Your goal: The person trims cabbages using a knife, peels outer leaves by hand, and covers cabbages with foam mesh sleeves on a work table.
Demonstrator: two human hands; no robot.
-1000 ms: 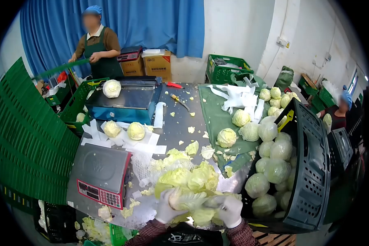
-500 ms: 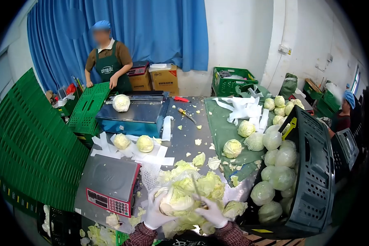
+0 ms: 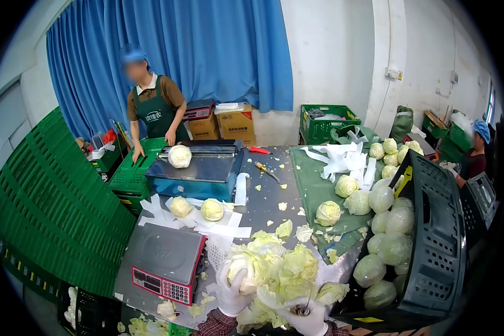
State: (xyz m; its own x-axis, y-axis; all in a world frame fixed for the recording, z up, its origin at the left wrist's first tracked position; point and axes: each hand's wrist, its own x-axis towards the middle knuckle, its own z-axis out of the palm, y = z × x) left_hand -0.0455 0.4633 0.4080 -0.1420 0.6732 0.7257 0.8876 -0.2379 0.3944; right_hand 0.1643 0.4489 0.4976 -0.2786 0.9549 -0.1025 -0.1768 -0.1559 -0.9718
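Note:
My left hand (image 3: 233,291), in a white glove, is closed around the left side of a pale cabbage (image 3: 248,270) at the front of the table. My right hand (image 3: 308,317), gloved too, is closed on a knife (image 3: 302,309) just right of and below that cabbage; only its handle end shows clearly. Loose green cabbage leaves (image 3: 298,266) are heaped between and beyond my hands. White foam netting (image 3: 220,251) lies left of the leaves.
A scale (image 3: 167,260) stands left. Behind it are trimmed cabbages (image 3: 212,210) and a wrapping machine (image 3: 193,178). A curved knife (image 3: 267,172) lies mid-table. At right, a dark crate (image 3: 437,246) holds wrapped cabbages (image 3: 369,270). A co-worker (image 3: 157,106) stands at the back left.
My right hand has drawn down and right, away from the cabbage, and the knife blade no longer shows upright. My left hand keeps its hold on the cabbage. The view has shifted slightly.

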